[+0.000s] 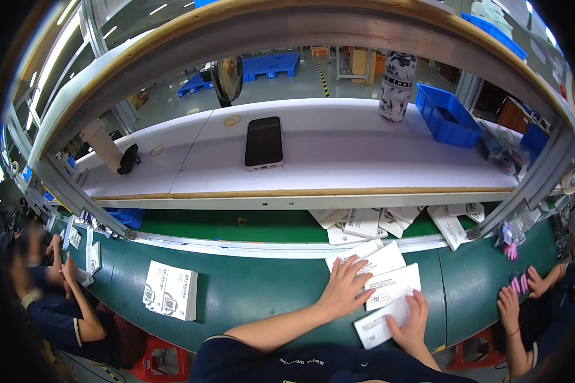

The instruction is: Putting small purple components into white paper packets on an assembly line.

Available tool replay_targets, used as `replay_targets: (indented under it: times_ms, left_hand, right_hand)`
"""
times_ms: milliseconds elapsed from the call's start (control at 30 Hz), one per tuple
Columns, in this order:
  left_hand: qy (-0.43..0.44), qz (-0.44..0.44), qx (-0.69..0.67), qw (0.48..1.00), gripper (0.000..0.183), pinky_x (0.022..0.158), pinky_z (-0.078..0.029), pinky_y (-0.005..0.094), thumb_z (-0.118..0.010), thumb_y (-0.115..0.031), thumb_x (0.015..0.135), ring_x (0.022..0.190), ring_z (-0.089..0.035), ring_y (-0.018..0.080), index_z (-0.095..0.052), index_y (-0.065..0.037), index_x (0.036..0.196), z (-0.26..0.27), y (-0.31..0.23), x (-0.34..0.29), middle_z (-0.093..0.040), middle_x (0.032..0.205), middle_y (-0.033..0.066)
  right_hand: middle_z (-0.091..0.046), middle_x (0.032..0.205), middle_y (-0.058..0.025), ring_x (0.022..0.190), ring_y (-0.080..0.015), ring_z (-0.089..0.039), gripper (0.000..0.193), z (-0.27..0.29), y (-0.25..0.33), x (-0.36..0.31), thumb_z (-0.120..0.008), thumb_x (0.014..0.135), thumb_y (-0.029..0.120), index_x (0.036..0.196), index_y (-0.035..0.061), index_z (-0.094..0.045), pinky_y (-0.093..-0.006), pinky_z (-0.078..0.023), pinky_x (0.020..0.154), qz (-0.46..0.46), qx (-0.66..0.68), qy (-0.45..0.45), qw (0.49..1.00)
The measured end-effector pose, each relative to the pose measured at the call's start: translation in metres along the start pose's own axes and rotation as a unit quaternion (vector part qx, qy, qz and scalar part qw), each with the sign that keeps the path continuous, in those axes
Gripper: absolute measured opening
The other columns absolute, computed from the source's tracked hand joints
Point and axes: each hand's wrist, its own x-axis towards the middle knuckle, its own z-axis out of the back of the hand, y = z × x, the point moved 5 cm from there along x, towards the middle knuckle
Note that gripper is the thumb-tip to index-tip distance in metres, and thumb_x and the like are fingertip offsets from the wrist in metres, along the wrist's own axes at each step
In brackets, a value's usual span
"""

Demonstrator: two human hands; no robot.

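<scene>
My left hand (346, 285) lies with fingers spread over a loose spread of white printed booklets, its fingertips touching them. One white booklet (395, 285) lies beside its fingers, overlapping another white booklet (384, 258) farther back. My right hand (411, 324) grips the nearest white booklet (372, 330) at its right side, thumb on the near edge and fingers over the far part. This booklet is tilted and partly covers the one behind it. Off to the left, a neat stack of white booklets (169, 290) with printed pictures stands on the green table (255, 281).
More white booklets (363, 222) lie heaped under the shelf (338, 153), which bears a phone (264, 142), a patterned bottle (398, 86) and a blue bin (447, 115). At right, a co-worker's hands (510, 307) are near pink items; another person (76, 313) works at left.
</scene>
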Motion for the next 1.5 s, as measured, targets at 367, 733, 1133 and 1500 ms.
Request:
replay_targets:
  times_ms: [367, 733, 1133, 1500]
  left_hand:
    - [0.139, -0.056, -0.063, 0.987, 0.059, 0.117, -0.025, 0.0535, -0.067, -0.043, 0.088, 0.141, -0.035, 0.0364, -0.057, -0.007, 0.134, -0.009, -0.042, -0.020, -0.047, 0.146, 0.0145]
    - [0.122, -0.139, -0.095, 0.978, 0.046, 0.108, -0.037, 0.0512, -0.073, -0.035, 0.083, 0.126, -0.049, 0.0342, -0.066, -0.004, 0.116, -0.009, -0.053, -0.034, -0.058, 0.130, 0.0145]
    - [0.186, -0.146, -0.004, 0.972, 0.043, 0.098, -0.041, 0.0510, -0.077, -0.023, 0.070, 0.117, -0.048, 0.0431, -0.064, -0.001, 0.104, -0.015, -0.099, -0.028, -0.048, 0.139, 0.0268]
    - [0.189, -0.091, 0.027, 0.977, 0.047, 0.096, -0.039, 0.0485, -0.081, -0.034, 0.073, 0.116, -0.048, 0.0395, -0.058, 0.000, 0.094, -0.030, -0.115, -0.040, -0.050, 0.133, 0.0214]
  right_hand:
    - [-0.049, 0.132, -0.0237, 0.113, -0.0403, -0.049, 0.048, -0.016, 0.004, 0.016, -0.078, 0.074, 0.025, 0.111, 0.0030, -0.057, -0.0507, -0.038, 0.096, -0.047, -0.021, -0.002, 0.999]
    - [-0.059, 0.119, -0.0206, 0.105, -0.0322, -0.061, 0.020, 0.000, -0.006, 0.006, -0.070, 0.080, 0.002, 0.098, 0.0003, -0.063, -0.0377, -0.049, 0.090, -0.166, 0.135, -0.089, 0.973]
    - [-0.060, 0.123, -0.0128, 0.119, -0.0367, -0.053, 0.027, 0.080, -0.067, -0.011, -0.076, 0.076, 0.014, 0.099, 0.0072, -0.065, -0.0476, -0.039, 0.099, -0.100, -0.132, -0.248, 0.955]
    - [-0.035, 0.156, -0.0174, 0.151, -0.0403, -0.017, 0.091, 0.130, -0.138, -0.080, -0.064, 0.083, 0.064, 0.153, 0.0131, -0.037, -0.0661, -0.005, 0.117, -0.253, -0.243, -0.020, 0.936]
